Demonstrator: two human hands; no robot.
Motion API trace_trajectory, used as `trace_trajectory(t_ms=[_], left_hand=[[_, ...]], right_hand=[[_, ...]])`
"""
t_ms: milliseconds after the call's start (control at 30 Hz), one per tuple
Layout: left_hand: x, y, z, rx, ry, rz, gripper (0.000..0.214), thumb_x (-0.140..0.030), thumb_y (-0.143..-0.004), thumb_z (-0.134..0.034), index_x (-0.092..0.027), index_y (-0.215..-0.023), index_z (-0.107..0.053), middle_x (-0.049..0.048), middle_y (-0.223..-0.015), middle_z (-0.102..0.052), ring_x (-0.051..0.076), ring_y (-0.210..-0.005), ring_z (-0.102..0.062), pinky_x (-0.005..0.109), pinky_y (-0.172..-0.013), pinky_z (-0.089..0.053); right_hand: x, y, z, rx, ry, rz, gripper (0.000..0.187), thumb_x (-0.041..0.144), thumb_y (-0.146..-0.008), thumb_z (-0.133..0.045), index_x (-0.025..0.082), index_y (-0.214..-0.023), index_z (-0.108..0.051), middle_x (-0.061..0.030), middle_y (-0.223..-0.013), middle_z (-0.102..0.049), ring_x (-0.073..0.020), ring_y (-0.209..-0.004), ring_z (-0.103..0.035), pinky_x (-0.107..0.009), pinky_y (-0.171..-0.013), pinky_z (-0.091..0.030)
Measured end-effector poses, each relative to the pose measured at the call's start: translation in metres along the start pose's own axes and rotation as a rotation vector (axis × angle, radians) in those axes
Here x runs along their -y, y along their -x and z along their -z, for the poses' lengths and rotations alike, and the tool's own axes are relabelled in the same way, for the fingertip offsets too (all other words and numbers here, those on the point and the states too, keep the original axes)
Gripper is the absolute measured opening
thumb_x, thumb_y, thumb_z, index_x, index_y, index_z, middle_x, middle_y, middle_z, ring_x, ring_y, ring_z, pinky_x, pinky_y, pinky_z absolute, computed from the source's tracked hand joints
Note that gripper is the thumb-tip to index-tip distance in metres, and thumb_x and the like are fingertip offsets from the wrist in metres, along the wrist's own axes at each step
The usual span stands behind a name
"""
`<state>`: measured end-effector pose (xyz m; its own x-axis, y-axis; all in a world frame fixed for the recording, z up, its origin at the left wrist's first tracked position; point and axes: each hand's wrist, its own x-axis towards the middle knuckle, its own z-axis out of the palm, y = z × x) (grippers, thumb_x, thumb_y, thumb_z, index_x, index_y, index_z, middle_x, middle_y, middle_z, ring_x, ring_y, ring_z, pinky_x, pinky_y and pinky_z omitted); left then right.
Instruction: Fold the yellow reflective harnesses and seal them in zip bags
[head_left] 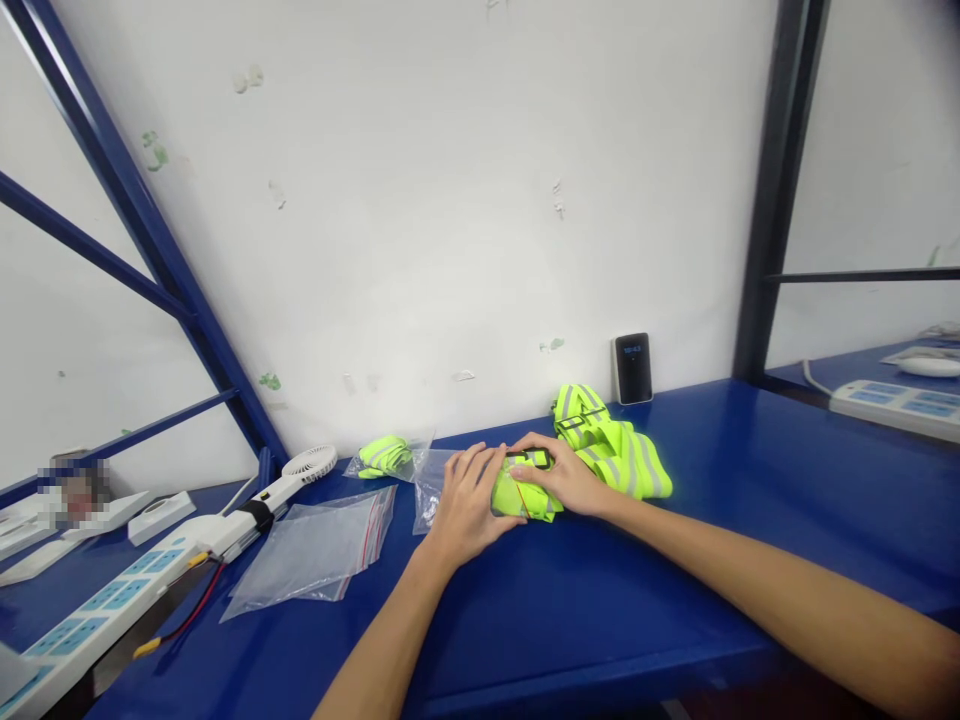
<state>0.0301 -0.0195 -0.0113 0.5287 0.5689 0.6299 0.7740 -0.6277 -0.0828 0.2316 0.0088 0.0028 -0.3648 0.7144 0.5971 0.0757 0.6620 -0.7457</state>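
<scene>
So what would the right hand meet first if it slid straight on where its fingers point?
Likely the fingertips of the left hand, close by on the vest; beyond lies a clear bag.

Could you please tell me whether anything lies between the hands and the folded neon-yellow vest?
Nothing visible does: the left hand and the right hand both rest directly on the folded neon-yellow reflective vest. A clear plastic zip bag lies beside it on the left, a loose pile of similar vests behind the right hand.

Left hand (pixel 465 505), right hand (pixel 561 476) side by side, palms down.
</scene>
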Motion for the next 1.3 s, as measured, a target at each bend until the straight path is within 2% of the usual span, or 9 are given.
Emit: trace_trajectory(t_ms=[133,333,500,667,733,833,967,1100,1300], left_hand=[[-0.006,-0.002,-0.004,0.016,-0.026,-0.012,0.091,-0.046,-0.076,-0.067,-0.018,-0.149,-0.02,0.0157,-0.146,-0.04,0.032,-0.139,-0.03,0.052,-0.112,-0.024],[-0.014,-0.005,-0.002,0.075,-0.069,0.031,0.103,-0.051,-0.064,-0.073,-0.017,-0.147,-0.024,0.0161,-0.152,-0.029,0.034,-0.143,-0.02,0.055,-0.115,-0.018],[-0.018,-0.008,0.003,0.089,-0.067,0.027,0.101,-0.047,-0.064,-0.072,-0.016,-0.147,-0.024,0.0165,-0.15,-0.032,0.035,-0.143,-0.02,0.057,-0.115,-0.013],[-0.019,-0.007,-0.002,0.042,-0.076,0.018,0.099,-0.046,-0.064,-0.068,-0.013,-0.146,-0.024,0.0191,-0.151,-0.028,0.036,-0.143,-0.019,0.056,-0.116,-0.013],[-0.019,-0.005,-0.004,0.054,-0.074,0.017,0.098,-0.044,-0.064,-0.067,-0.012,-0.146,-0.024,0.0191,-0.15,-0.03,0.036,-0.143,-0.019,0.056,-0.116,-0.012],[-0.017,-0.004,-0.005,0.095,-0.07,0.034,0.098,-0.041,-0.061,-0.066,-0.013,-0.146,-0.025,0.0172,-0.15,-0.032,0.035,-0.143,-0.02,0.055,-0.116,-0.011],[-0.016,-0.003,-0.004,0.13,-0.062,0.062,0.097,-0.039,-0.061,-0.063,-0.014,-0.146,-0.025,0.0159,-0.15,-0.033,0.033,-0.142,-0.022,0.054,-0.116,-0.01],[-0.017,-0.003,-0.005,0.144,-0.065,0.093,0.095,-0.039,-0.063,-0.062,-0.013,-0.147,-0.024,0.0162,-0.15,-0.033,0.032,-0.143,-0.021,0.052,-0.116,-0.011],[-0.024,-0.004,-0.003,0.111,-0.134,0.127,0.095,-0.04,-0.068,-0.061,-0.011,-0.148,-0.02,0.0187,-0.152,-0.027,0.033,-0.145,-0.015,0.054,-0.116,-0.008]], right_hand=[[-0.004,0.002,-0.004,-0.072,0.011,-0.003,0.025,0.036,-0.081,-0.065,0.021,-0.1,-0.062,-0.0036,-0.1,-0.066,-0.0225,-0.099,-0.059,-0.036,-0.093,-0.043],[-0.006,0.008,-0.016,-0.117,-0.042,-0.081,0.027,0.039,-0.083,-0.062,0.023,-0.103,-0.053,-0.002,-0.104,-0.057,-0.0204,-0.104,-0.052,-0.033,-0.092,-0.041],[-0.001,0.008,-0.022,-0.154,-0.27,-0.209,0.028,0.041,-0.082,-0.063,0.024,-0.097,-0.047,0.0018,-0.093,-0.052,-0.0156,-0.084,-0.053,-0.029,-0.076,-0.045],[-0.003,0.007,-0.025,-0.174,-0.499,-0.309,0.033,0.038,-0.076,-0.07,0.025,-0.097,-0.049,0.0027,-0.092,-0.057,-0.0159,-0.086,-0.057,-0.029,-0.08,-0.045],[-0.007,0.008,-0.024,-0.145,-0.59,-0.384,0.034,0.039,-0.076,-0.07,0.025,-0.099,-0.049,0.0027,-0.091,-0.059,-0.0168,-0.087,-0.058,-0.029,-0.079,-0.045],[-0.012,0.008,-0.018,-0.027,-0.689,-0.496,0.035,0.035,-0.077,-0.067,0.027,-0.104,-0.048,0.0026,-0.091,-0.06,-0.0175,-0.086,-0.059,-0.029,-0.075,-0.046],[-0.014,0.009,-0.013,0.053,-0.625,-0.495,0.041,0.018,-0.071,-0.064,0.028,-0.107,-0.048,0.0044,-0.09,-0.058,-0.0157,-0.084,-0.058,-0.028,-0.073,-0.046],[-0.013,0.009,-0.018,-0.058,-0.486,-0.431,0.043,0.015,-0.067,-0.065,0.026,-0.105,-0.049,0.0054,-0.083,-0.056,-0.014,-0.076,-0.055,-0.027,-0.069,-0.046],[-0.007,0.008,-0.025,-0.166,-0.529,-0.478,0.049,0.017,-0.062,-0.072,0.026,-0.103,-0.047,0.006,-0.077,-0.059,-0.0133,-0.065,-0.057,-0.026,-0.059,-0.046]])
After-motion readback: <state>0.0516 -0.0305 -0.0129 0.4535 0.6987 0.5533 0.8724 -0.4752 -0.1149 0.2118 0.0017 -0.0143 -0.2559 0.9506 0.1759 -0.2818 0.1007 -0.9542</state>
